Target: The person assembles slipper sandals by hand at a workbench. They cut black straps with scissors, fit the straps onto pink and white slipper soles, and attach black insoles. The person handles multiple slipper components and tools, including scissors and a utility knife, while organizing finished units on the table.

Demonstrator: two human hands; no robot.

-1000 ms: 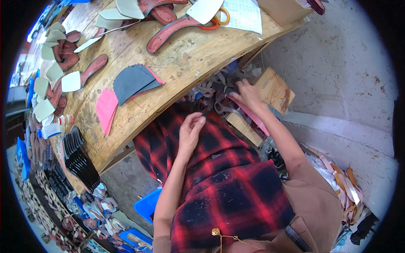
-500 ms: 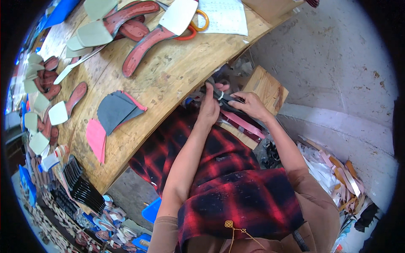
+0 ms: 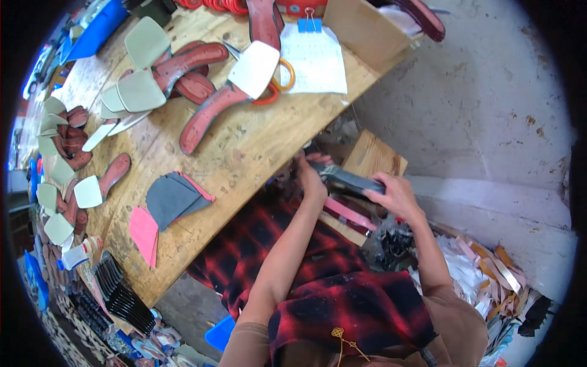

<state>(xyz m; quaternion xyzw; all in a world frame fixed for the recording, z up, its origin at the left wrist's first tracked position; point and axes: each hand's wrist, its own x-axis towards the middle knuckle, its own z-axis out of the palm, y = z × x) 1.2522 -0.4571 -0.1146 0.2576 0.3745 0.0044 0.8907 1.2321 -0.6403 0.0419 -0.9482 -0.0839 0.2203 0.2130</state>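
Beside the table's edge, over my lap, both of my hands grip a bundle of black strips [image 3: 350, 180], slightly smeared by motion. My left hand [image 3: 312, 178] closes round its left end, close under the table edge. At the other end, my right hand [image 3: 398, 196] pinches the bundle between thumb and fingers. The bundle runs nearly level between them, tilting down to the right. Below it lies a pink strip [image 3: 350, 212] by a wooden box [image 3: 374, 158]. A red and black plaid apron [image 3: 361, 306] covers my lap.
On the wooden table [image 3: 244, 168] lie dark grey fabric pieces [image 3: 174, 202], pink pieces [image 3: 144, 235], several reddish shoe insoles [image 3: 211, 116], orange-handled scissors [image 3: 287, 74] and a paper sheet [image 3: 321, 68]. A cardboard box [image 3: 364, 37] stands far right. Strip scraps [image 3: 498, 272] and white plastic [image 3: 455, 272] fill the right side.
My right hand has moved right, away from my left, and the black bundle now stretches longer between them. The view has shifted, so the table's things sit lower in the picture.
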